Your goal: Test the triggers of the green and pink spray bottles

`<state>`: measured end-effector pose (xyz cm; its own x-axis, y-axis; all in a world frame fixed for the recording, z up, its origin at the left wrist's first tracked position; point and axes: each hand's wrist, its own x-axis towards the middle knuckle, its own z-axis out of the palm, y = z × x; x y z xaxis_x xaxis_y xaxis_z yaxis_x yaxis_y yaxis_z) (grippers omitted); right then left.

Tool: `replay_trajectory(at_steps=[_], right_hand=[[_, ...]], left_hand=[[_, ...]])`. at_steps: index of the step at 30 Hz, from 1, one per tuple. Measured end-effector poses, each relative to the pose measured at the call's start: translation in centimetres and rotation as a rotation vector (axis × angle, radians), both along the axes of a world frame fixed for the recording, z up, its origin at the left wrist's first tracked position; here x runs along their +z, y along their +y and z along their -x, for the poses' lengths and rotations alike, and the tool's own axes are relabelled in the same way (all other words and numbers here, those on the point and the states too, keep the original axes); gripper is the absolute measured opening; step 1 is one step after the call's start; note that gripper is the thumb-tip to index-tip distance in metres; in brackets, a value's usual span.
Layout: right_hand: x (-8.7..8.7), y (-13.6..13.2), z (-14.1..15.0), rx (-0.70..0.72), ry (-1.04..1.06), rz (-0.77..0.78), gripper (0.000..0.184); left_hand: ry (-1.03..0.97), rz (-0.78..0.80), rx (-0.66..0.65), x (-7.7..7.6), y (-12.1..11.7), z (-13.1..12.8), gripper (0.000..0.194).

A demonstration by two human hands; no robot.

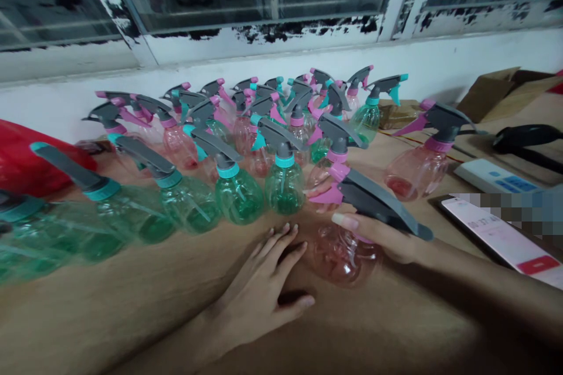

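My right hand (387,237) grips a pink spray bottle (341,258) around its neck, below the grey and pink trigger head. The bottle is close to the tabletop; whether its base touches cannot be made out. Palm down on the wooden table (145,316), my left hand (264,281) has its fingers spread and holds nothing. Just beyond its fingertips stands a green spray bottle (285,184) with a teal collar. Another pink spray bottle (417,167) stands apart on the right, its nozzle pointing left.
Several green and pink spray bottles crowd the table toward the wall. A red bag (39,158) lies at left. On the right are a phone (505,240) showing a timer, a white device (495,176), a black object (532,140) and an open cardboard box (505,91).
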<state>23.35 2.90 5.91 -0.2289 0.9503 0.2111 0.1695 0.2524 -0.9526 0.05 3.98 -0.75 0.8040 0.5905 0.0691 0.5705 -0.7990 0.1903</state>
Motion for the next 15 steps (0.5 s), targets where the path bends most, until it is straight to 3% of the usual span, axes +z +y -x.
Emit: replay_trajectory(at_steps=[4,15], right_hand=[[-0.03,-0.12,0.08,0.004,0.035,0.057,0.041],[-0.35,0.06,-0.14,-0.033,0.014,-0.039,0.047]], left_hand=[[-0.001,-0.010,-0.006,0.01,0.03,-0.06,0.067],[0.004,-0.005,-0.013,0.35,-0.05,-0.04,0.067]])
